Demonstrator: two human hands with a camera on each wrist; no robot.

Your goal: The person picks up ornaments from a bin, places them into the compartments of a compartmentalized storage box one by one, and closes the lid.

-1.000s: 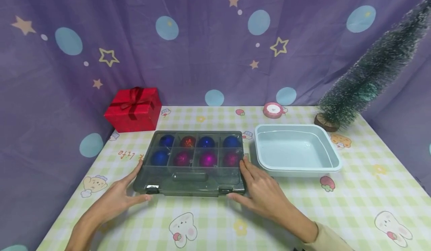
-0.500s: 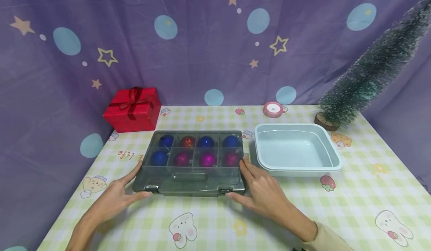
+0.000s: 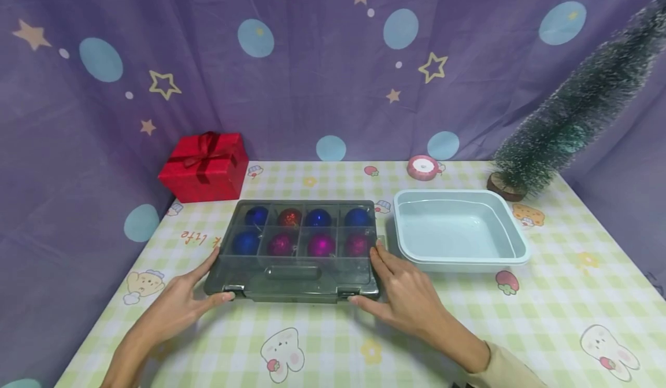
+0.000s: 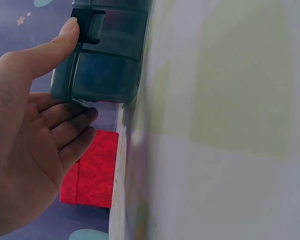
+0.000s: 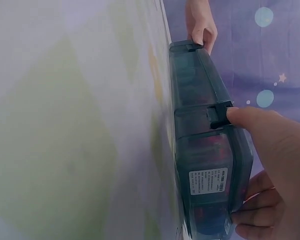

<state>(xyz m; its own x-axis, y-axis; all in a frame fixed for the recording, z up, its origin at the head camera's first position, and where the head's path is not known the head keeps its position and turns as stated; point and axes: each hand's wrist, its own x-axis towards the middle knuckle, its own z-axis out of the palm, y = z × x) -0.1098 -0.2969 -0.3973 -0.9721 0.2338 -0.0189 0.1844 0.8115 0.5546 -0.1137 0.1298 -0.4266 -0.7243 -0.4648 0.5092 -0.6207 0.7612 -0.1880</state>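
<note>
A dark translucent plastic storage case [image 3: 293, 281] lies flat on the table, its lid down. Through the lid show blue, red and magenta Christmas baubles [image 3: 321, 245] in separate compartments. On the case's left front corner, my left hand [image 3: 174, 304] has its thumb at the left latch [image 4: 94, 27] and its fingers against the side wall. My right hand [image 3: 408, 295] grips the opposite corner the same way. In the right wrist view its thumb presses the right latch [image 5: 217, 115], and its fingers bend against the side of the case.
Right of the case stands a pale blue plastic basin [image 3: 463, 261]. A red gift box [image 3: 205, 171] with a bow sits at the back left. Along the back are a pink ribbon roll [image 3: 422, 168] and, at the right, a small frosted Christmas tree [image 3: 567, 104]. A purple curtain [image 3: 312, 76] hangs behind.
My left thumb has shifted slightly up onto the left latch. The right hand and the case stay in place; the head view tilts a little.
</note>
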